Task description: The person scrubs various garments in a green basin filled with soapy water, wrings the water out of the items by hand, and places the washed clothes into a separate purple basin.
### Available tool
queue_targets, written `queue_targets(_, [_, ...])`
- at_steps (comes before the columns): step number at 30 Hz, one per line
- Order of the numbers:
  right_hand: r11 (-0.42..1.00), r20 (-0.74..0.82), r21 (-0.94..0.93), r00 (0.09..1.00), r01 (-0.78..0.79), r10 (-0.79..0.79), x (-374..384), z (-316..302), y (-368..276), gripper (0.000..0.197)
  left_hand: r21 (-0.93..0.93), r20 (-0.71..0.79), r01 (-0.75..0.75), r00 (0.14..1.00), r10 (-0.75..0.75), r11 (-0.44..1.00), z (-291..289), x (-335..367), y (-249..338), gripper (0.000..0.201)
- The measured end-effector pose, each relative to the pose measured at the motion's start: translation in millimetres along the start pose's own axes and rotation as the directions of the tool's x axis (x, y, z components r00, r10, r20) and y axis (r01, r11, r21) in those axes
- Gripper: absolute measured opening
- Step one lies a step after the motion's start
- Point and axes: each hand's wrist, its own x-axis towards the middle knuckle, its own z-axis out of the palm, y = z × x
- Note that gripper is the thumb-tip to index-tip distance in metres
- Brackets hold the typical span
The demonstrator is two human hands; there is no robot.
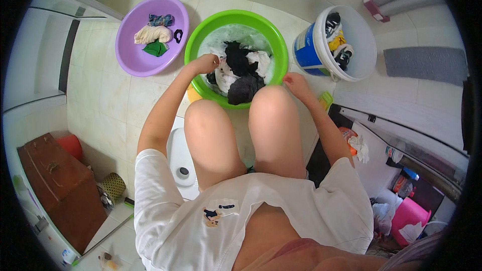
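Note:
In front of my knees stands a round green basin (pixel 197 86) with soapy water. Black cloth (pixel 237 59), white cloth (pixel 227 77) and dark grey cloth (pixel 243 89) lie heaped in it, wet and overlapping. My left hand (pixel 205 63) is over the basin's left side, its fingers curled closed beside the white cloth; what they hold, if anything, is hidden. At the right rim is my right hand (pixel 297 84), fingers curled in and their tips at the rim. Whether they grip anything does not show.
To the left, a purple basin (pixel 131 59) holds cream, green and plaid cloth. A white and blue bucket (pixel 307 50) with shoes stands at right. A white squat toilet (pixel 182 156) lies near my left leg. A brown case (pixel 55 185) stands at lower left.

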Motion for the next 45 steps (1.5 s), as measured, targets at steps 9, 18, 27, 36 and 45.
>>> queue_targets(9, [0.983, 0.022, 0.053, 0.984, 0.174, -0.176, 94, 96, -10, 0.034, -0.174, -0.152, 0.034, 0.987, -0.061, 0.984, 49, 48, -21, 0.063])
queue_targets(18, [0.809, -0.123, 0.586, 0.992, 0.055, 0.022, 129, 32, -94, 0.011, -0.102, -0.493, -0.041, 0.87, -0.015, 0.994, 74, 92, -43, 0.051])
queue_targets(27, [0.65, -0.149, 0.724, 0.973, 0.23, -0.178, 116, -56, -197, 0.006, -0.624, -0.617, -0.391, 0.778, -0.12, 0.676, 37, 101, -10, 0.031])
queue_targets(36, [0.549, -0.492, 0.684, 0.859, 0.481, -0.14, 99, -107, -232, 0.017, -0.713, -0.565, -0.33, 0.793, -0.228, 0.618, -21, 35, 37, 0.044])
queue_targets(45, [0.489, -0.728, 0.52, 0.663, 0.7, -0.175, 85, -147, -243, 0.018, -0.758, -0.63, -0.501, 0.729, -0.269, 0.417, -95, -26, 95, 0.036])
